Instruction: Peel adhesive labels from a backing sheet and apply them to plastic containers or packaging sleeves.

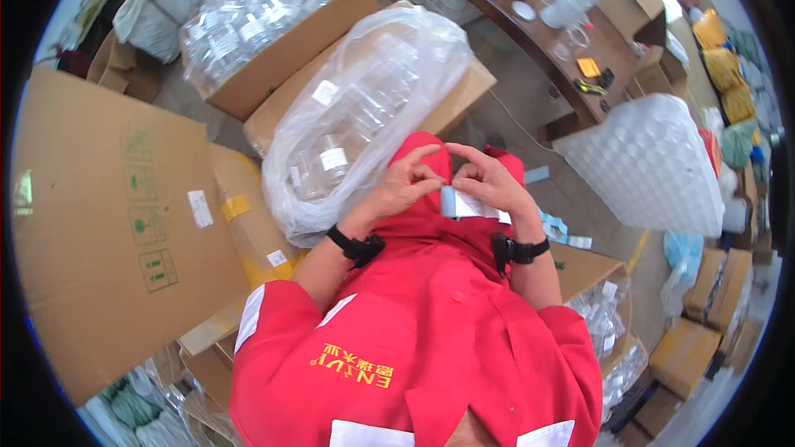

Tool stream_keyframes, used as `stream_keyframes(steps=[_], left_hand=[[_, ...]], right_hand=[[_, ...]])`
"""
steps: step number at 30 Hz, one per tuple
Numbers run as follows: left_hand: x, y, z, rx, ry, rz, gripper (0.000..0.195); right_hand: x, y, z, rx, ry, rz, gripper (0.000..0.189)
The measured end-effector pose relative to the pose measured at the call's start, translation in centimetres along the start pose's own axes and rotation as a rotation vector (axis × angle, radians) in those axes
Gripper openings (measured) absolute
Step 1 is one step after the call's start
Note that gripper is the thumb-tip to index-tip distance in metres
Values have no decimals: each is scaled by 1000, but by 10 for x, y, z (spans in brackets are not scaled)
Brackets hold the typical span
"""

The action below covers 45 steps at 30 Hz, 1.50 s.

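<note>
A strip of white labels with light blue backing (475, 205) lies over my red-trousered lap. My right hand (490, 181) bends over it, its thumb and fingers pinched at the strip's upper edge. From the other side my left hand (410, 179) meets it, index finger stretched out and thumb tip by the blue end. Whether the left thumb holds a label is too small to tell. Ahead of my left hand, a clear plastic bag (372, 108) of transparent plastic bottles rests on a closed carton. One bottle there (333, 158) bears a white label with writing.
An open carton (304, 43) of clear bottles stands at the upper left, with a large cardboard panel (105, 217) below it. A curved wooden table (534, 25) carries a jar, tape and a utility knife (589, 87). Bubble wrap (646, 161) is at right.
</note>
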State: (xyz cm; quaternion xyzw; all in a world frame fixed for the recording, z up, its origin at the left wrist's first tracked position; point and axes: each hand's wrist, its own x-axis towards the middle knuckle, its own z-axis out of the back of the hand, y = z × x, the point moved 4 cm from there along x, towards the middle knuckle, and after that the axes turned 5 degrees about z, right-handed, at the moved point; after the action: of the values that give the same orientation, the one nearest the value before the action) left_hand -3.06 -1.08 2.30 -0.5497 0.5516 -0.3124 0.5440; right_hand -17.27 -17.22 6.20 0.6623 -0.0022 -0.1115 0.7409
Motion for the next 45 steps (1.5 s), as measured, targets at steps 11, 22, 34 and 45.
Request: stream_keyframes(steps=[11, 22, 34, 45], left_hand=[[23, 33, -15, 396, 57, -114, 57], [102, 80, -94, 707, 282, 22, 63], [79, -14, -57, 350, 514, 62, 27], [69, -43, 36, 578, 101, 56, 30]], right_hand=[[-38, -65, 16, 376, -106, -90, 67], [-73, -96, 45, 749, -488, 121, 55], [-97, -73, 61, 83, -342, -3, 65], [-114, -40, 72, 261, -426, -51, 63]])
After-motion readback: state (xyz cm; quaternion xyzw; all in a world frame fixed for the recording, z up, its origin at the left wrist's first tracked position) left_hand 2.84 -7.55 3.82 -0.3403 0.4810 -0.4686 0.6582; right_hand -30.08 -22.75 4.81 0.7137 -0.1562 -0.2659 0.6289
